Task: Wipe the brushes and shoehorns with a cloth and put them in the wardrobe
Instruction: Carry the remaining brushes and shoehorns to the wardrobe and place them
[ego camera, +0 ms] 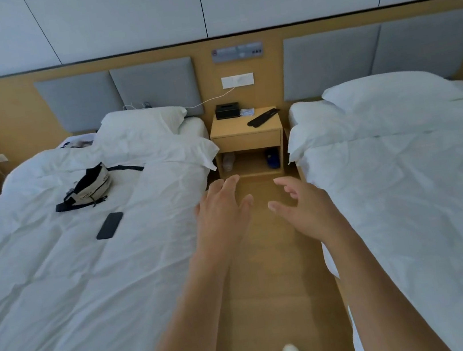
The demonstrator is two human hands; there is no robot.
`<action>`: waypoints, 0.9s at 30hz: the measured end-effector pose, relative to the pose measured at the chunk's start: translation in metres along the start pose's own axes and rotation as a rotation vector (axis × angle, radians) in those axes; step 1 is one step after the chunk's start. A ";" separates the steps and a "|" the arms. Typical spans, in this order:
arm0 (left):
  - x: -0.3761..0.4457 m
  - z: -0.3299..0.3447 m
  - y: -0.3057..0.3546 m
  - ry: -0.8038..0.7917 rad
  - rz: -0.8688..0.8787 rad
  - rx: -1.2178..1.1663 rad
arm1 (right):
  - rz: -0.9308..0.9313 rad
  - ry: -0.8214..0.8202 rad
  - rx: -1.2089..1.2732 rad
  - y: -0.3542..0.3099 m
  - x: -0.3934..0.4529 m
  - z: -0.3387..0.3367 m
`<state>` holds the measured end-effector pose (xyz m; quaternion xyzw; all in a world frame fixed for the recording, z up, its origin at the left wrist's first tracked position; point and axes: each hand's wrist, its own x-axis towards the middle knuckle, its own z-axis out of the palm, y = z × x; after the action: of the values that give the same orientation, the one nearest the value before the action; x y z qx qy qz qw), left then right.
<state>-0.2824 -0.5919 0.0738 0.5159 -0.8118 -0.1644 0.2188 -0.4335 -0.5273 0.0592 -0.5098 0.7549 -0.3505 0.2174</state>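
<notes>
the left hand reaches forward over the strip of wooden floor between the two beds, fingers spread and relaxed, holding nothing. the right hand is out beside it, fingers loosely curved and apart, also empty. both point toward the bedside table that stands against the headboard wall, well ahead of them.

the task's things lie on that tabletop: two long, flat, dark pieces, apparently the shoehorns (too small here to tell a shoehorn from a slim brush), side by side near the right front corner. their long axis runs on a slant, from the front edge up toward the back right corner. a black tissue box sits at the back left corner with a small white packet just beside it.

the pieces lie straight ahead and slightly right of the gap between the hands, so the right hand looks the nearer one for picking them up, though neither is close yet. no cloth and no wardrobe are in view.

on the left bed lie a waist bag and a phone.
</notes>
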 end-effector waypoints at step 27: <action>0.578 0.132 -0.036 -0.114 0.097 -0.126 | 0.137 0.047 -0.142 0.043 0.559 -0.002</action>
<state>-0.5390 -1.1269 0.0515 0.4509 -0.8351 -0.2333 0.2117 -0.6773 -1.0319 0.0447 -0.4629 0.8158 -0.2923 0.1866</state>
